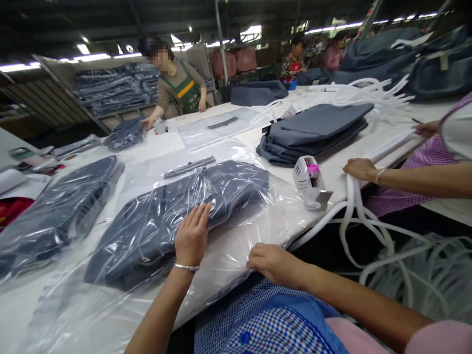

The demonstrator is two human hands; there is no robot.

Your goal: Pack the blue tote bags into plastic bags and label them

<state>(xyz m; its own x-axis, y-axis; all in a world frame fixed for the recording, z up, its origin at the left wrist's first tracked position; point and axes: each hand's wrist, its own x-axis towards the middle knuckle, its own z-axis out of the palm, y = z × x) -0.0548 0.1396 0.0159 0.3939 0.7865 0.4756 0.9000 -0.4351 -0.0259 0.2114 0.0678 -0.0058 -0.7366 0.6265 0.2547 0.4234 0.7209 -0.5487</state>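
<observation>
At the bottom of the frame, nearest to us, we see the blue checked apron we wear over pink sleeves. Just above it, right of centre, our right hand has its fingers curled closed on the edge of the clear plastic bag. Our left hand, with a silver bangle at the wrist, lies released and nearly flat, its fingers stretched over the plastic. Under that film, from the lower left to the centre of the frame, we have the slate-blue bag lying on the white table. A second plastic-wrapped bag lies at the left edge of the frame.

Right of centre, near the far end of our plastic, stands a white tape dispenser with something pink on it. At the right edge, a co-worker's hand grasps white tubing, which hangs in loops below the table edge.

Beyond the film lie a dark strip and, right of it, a pile of slate-blue bags. In the upper left, a person in a green apron touches a small wrapped bundle. Behind, we see stacked wrapped goods and, at the upper right, more dark bags and people seated farther off.
</observation>
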